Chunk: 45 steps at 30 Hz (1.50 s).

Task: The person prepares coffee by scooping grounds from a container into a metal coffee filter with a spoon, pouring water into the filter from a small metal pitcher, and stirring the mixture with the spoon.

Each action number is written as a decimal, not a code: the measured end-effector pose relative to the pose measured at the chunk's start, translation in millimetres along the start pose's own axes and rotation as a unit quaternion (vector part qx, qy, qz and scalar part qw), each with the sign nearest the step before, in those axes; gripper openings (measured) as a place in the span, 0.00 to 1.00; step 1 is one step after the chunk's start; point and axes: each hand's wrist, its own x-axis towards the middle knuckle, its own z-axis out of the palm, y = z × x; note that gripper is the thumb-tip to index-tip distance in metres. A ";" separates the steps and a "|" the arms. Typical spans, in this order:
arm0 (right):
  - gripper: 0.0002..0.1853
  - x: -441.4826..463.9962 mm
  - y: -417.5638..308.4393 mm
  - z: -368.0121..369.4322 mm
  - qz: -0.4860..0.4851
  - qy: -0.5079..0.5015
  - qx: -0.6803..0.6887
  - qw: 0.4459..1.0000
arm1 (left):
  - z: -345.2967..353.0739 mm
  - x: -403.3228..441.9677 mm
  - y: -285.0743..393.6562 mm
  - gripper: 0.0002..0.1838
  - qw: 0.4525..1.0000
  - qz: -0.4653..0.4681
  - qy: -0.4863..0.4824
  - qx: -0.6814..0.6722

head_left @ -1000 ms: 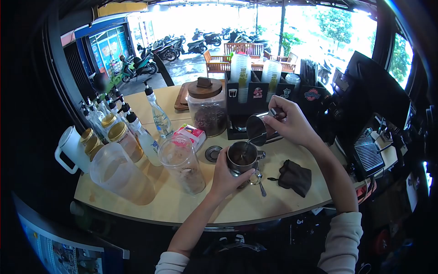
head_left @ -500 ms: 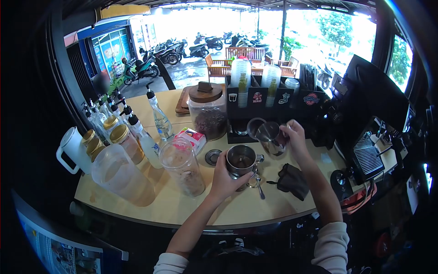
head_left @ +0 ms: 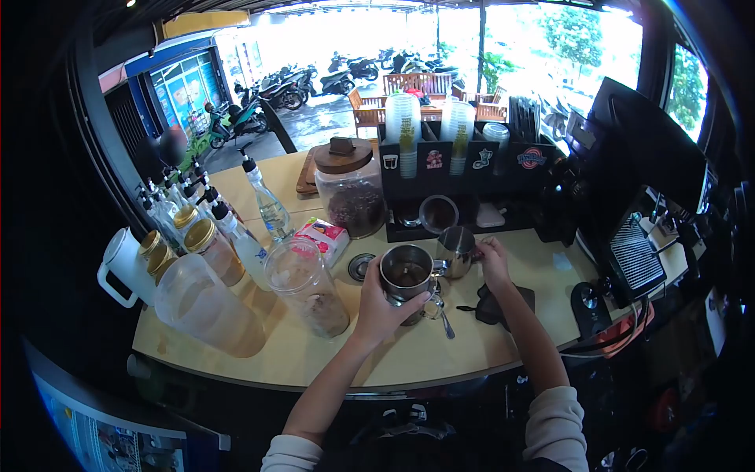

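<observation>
Steel-walled, already holding dark liquid point(head_left: 409, 275), the cup point(head_left: 404, 293) sits in the left hand's point(head_left: 384, 313) wrapped grasp over the counter point(head_left: 476, 346), while the right hand point(head_left: 494, 263) grips a pitcher point(head_left: 454, 256) beside it, contents hidden.

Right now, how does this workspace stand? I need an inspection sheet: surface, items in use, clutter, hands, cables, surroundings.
Surface: pale counter, bare along the near edge.
Items in use: metal cup upright; metal pitcher just right of it.
Clutter: spoon and dark cloth near the cup; clear plastic jar to its left, pink-and-white box behind that jar.
Hands: left hand around the cup; right hand at the pitcher's handle.
Cables: pale cable by the counter's right end; its route is unclear.
Surroundings: dark machine at right; parked motorbikes outside.
</observation>
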 end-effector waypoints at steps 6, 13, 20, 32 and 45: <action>0.09 -61.3 -59.3 21.4 -0.280 -0.159 -0.506 0.800 | 1.1 1.0 4.8 0.41 1.000 -0.001 0.006 -0.007; 0.08 -124.7 -46.1 37.2 -0.222 -0.450 -0.710 0.493 | -0.5 0.8 0.8 0.43 1.000 -0.008 -0.014 0.019; 0.09 -115.5 -47.1 40.2 -0.280 -0.447 -0.782 0.333 | 1.2 0.8 5.3 0.42 1.000 -0.002 0.007 0.009; 0.04 -107.8 -53.8 30.3 -0.455 -0.509 -0.675 0.279 | -0.3 -0.2 -2.9 0.43 1.000 0.008 0.002 0.019; 0.10 -95.4 -125.3 64.9 -0.444 -0.188 -0.504 0.717 | -0.5 -1.4 -6.5 0.45 1.000 -0.011 -0.005 0.019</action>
